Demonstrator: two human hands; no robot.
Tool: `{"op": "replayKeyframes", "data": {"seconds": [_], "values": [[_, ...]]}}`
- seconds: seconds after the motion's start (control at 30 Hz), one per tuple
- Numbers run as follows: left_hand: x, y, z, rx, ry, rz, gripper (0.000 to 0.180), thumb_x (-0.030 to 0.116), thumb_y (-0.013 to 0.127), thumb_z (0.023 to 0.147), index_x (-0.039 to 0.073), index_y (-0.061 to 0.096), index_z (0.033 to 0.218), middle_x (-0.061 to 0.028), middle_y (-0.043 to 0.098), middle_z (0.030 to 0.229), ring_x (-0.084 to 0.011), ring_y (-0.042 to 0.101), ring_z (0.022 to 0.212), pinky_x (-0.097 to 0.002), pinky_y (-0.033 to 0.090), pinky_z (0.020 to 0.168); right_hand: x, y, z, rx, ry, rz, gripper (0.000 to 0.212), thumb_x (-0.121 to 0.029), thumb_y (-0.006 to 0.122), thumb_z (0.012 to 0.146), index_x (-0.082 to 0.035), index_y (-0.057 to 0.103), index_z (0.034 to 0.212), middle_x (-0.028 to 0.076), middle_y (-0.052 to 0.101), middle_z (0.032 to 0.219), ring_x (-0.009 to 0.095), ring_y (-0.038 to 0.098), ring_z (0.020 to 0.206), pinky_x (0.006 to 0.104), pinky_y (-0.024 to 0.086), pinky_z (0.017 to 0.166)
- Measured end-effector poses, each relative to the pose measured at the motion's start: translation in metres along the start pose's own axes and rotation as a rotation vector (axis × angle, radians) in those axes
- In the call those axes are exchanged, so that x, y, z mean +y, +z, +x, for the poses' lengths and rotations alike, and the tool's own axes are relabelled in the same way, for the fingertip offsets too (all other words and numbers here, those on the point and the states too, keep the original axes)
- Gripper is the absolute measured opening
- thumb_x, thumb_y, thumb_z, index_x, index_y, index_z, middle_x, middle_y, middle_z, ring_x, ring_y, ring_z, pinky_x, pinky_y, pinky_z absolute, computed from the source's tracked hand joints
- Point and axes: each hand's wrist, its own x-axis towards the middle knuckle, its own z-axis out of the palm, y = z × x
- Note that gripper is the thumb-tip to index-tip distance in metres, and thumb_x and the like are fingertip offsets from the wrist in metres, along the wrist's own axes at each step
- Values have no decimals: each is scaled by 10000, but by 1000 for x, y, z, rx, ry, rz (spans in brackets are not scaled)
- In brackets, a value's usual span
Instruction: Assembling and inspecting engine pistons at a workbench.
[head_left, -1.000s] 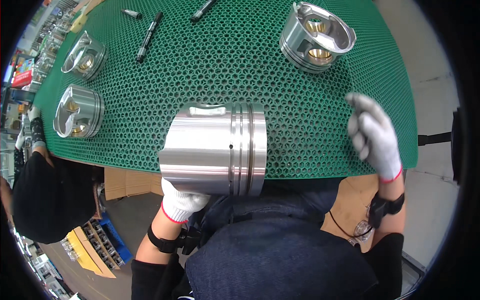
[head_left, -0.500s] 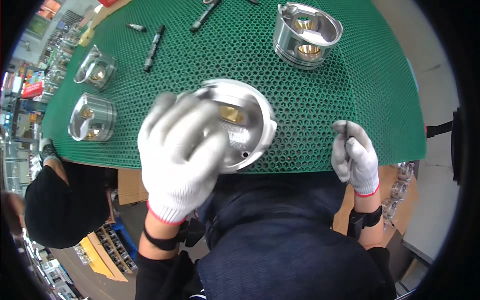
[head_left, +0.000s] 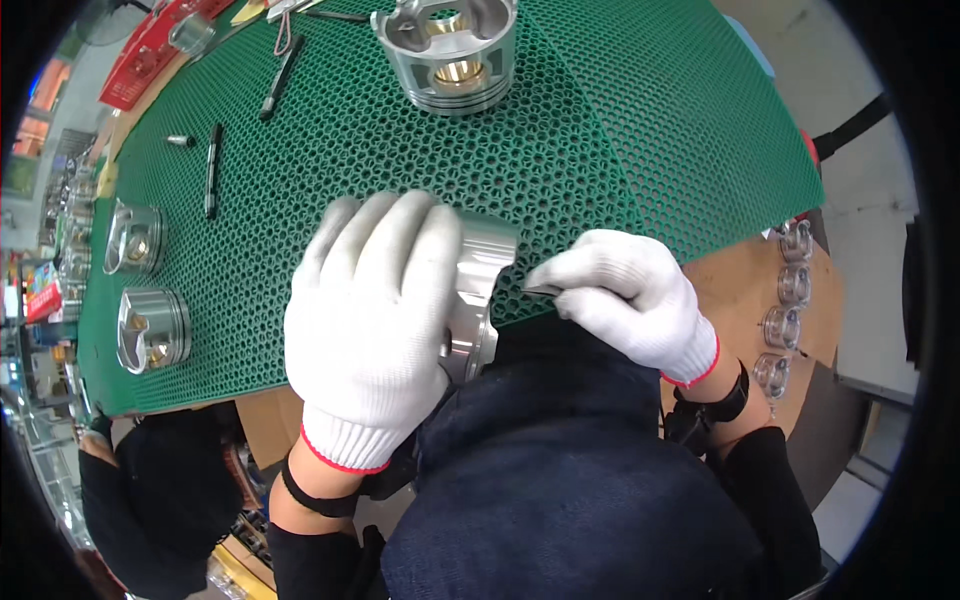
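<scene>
A silver metal piston (head_left: 488,245) rests on its side at the near edge of the green honeycomb mat (head_left: 570,130). My left hand (head_left: 370,300), in a white knit glove, wraps over it and hides much of it. To the right, my gloved right hand (head_left: 635,300) pinches a thin dark sliver (head_left: 541,291) between thumb and forefinger. Its tip points at the piston, a small gap apart. The sliver's kind cannot be made out. Beyond my hands another piston (head_left: 460,98) stands with its hollow side up.
Two more pistons, an upper one (head_left: 135,238) and a lower one (head_left: 155,330), lie at the mat's left. Black markers (head_left: 213,170) and a red box (head_left: 150,60) are farther back. Several pistons (head_left: 784,328) line the cardboard at right. Another person (head_left: 160,490) is at lower left.
The near piston has tipped from hollow side up onto its side under my left hand. My right hand has come left toward it. The view has shifted to the right.
</scene>
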Motion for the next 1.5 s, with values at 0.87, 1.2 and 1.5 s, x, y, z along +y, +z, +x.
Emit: {"op": "replayKeyframes", "data": {"seconds": [0.87, 1.2, 1.5], "values": [[-24, 8, 70, -472, -77, 15, 345, 139, 644, 798, 104, 649, 1141, -142, 684, 963, -337, 670, 928, -407, 557, 773, -20, -10, 18, -488, -157, -763, 98, -162, 645, 802, -106, 644, 882, 50, 591, 694, 242, 639, 634, 374, 525, 553], [-16, 40, -88, 520, -717, -902, 1259, 294, 894, 607, -15, 58, 1497, -218, 358, 1457, -302, 376, 1362, -409, 297, 1149, -10, -16, -15, -172, 585, 324, 228, -43, 563, 890, 32, 668, 1078, 70, 713, 907, 95, 640, 733, 241, 527, 703], [-75, 33, -130, 411, -922, -1294, 889, 81, 815, 715, -27, 303, 1434, -204, 588, 1221, -251, 598, 1098, -409, 463, 985, -3, -15, -25, -397, 604, 419, 346, -141, 527, 832, 9, 686, 1101, 113, 710, 890, 111, 635, 674, 238, 526, 621]]}}
